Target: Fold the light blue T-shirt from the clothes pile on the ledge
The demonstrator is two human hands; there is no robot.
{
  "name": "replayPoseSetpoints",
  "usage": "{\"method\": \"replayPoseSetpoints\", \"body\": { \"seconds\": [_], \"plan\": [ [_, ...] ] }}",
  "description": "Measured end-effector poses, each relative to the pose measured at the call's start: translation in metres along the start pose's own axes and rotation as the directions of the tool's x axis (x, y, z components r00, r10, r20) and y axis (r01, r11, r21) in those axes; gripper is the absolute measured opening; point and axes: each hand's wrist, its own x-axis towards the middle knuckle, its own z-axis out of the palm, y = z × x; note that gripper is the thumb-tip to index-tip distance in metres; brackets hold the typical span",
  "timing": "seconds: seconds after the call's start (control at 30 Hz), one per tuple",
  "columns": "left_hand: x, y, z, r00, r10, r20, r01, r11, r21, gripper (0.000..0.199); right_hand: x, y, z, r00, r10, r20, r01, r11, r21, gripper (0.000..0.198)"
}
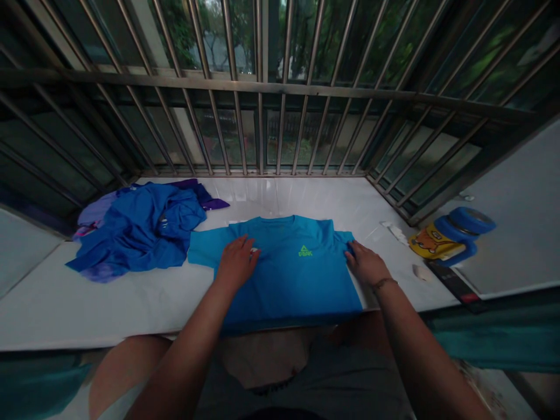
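Observation:
A blue T-shirt (pixel 289 280) with a small green chest logo lies spread, front side up, its neckline toward the window and its lower hem at the ledge's near edge. Across the left chest, near the armhole, rests my left hand (pixel 238 259), open, fingers lying on the fabric. At the shirt's other side, my right hand (pixel 367 263) has its fingers and thumb closed on the sleeve edge. That sleeve looks bunched and shorter than the flat left one. My right fingertips are partly hidden.
A loose heap of blue and purple clothes (pixel 144 227) sits on the white ledge (pixel 144 303) at left. Metal window bars (pixel 260 128) rise behind. At right stand a blue bottle with a yellow cartoon holder (pixel 437 239), a dark box (pixel 455 283) and a crumpled white scrap (pixel 395 232).

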Motion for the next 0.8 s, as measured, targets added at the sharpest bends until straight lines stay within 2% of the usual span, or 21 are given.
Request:
{"method": "replayPoseSetpoints", "body": {
  "seconds": [0.13,0.23,0.37,0.43,0.57,0.7,0.8],
  "plan": [
    [0.028,-0.022,0.014,0.987,-0.148,0.063,0.144,0.988,0.054,0.068,-0.020,-0.003,-0.013,0.990,0.131,0.060,-0.119,0.977,-0.179,0.055],
    [0.026,-0.038,0.026,0.989,-0.139,0.044,0.137,0.989,0.052,0.070,-0.034,-0.007,-0.023,0.978,0.185,0.099,-0.155,0.955,-0.252,0.056],
    [0.019,-0.046,0.035,0.990,-0.138,-0.034,0.139,0.990,0.019,0.074,-0.037,-0.006,-0.032,0.940,0.293,0.175,-0.240,0.932,-0.272,0.058],
    [0.018,-0.046,0.038,0.984,-0.161,-0.073,0.162,0.987,0.002,0.080,-0.032,-0.004,-0.032,0.932,0.323,0.163,-0.275,0.926,-0.260,0.054],
    [0.021,-0.045,0.040,0.976,-0.204,-0.073,0.204,0.979,-0.002,0.092,-0.012,0.000,-0.026,0.971,0.237,-0.031,-0.239,0.955,-0.177,0.048],
    [0.023,-0.045,0.038,0.979,-0.205,-0.016,0.205,0.978,0.024,0.092,0.016,0.014,-0.021,0.981,0.196,0.005,-0.196,0.980,0.019,0.034],
    [0.022,-0.043,0.034,0.981,-0.195,0.007,0.195,0.980,0.040,0.092,0.037,0.033,-0.023,0.963,0.271,-0.012,-0.268,0.959,0.092,0.040]
  ]
}}
